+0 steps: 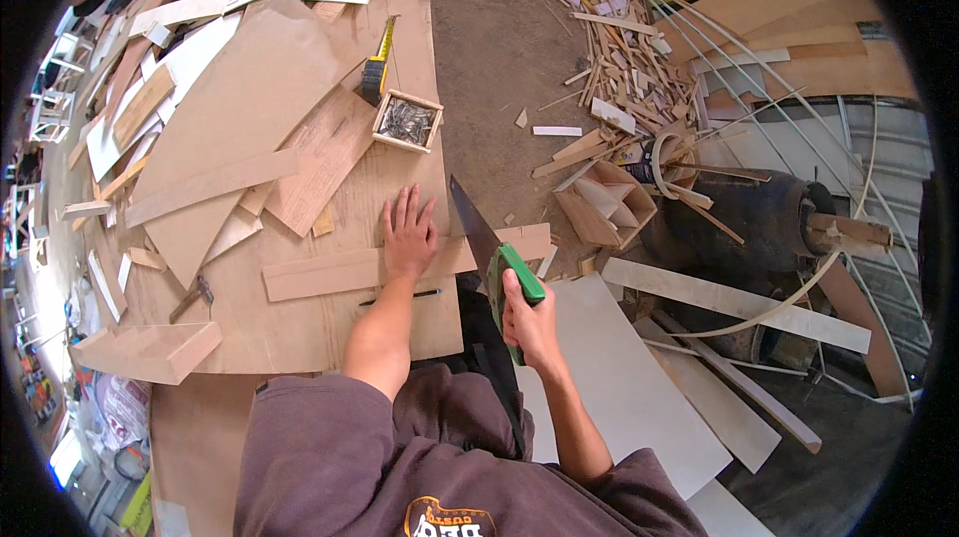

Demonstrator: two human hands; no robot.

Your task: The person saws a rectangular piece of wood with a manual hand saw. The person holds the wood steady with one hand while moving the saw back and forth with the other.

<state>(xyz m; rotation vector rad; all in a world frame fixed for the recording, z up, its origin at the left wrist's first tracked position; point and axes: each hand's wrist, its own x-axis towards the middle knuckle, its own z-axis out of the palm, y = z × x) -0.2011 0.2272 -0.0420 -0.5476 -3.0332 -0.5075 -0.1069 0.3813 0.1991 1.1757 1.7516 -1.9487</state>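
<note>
A narrow wooden board (320,277) lies across the plywood worktop, its right end jutting past the edge. My left hand (411,237) rests flat on it with fingers stretched out, pressing from above. In my right hand (531,325) is the green handle of a handsaw (476,222), fingers wrapped round it. The blade points away from me and crosses the board's overhanging part; whether its teeth are in a cut cannot be made out. A dark pencil (400,297) lies just below the board, partly hidden by my left forearm.
Beyond my left hand stand a small wooden box of nails (407,122) and a tape measure (375,77). A hammer (190,300) and wood block (150,349) lie left. Offcuts are heaped at far left. Right of the worktop are scrap piles, a white sheet (629,377) and a dark cylinder (734,207).
</note>
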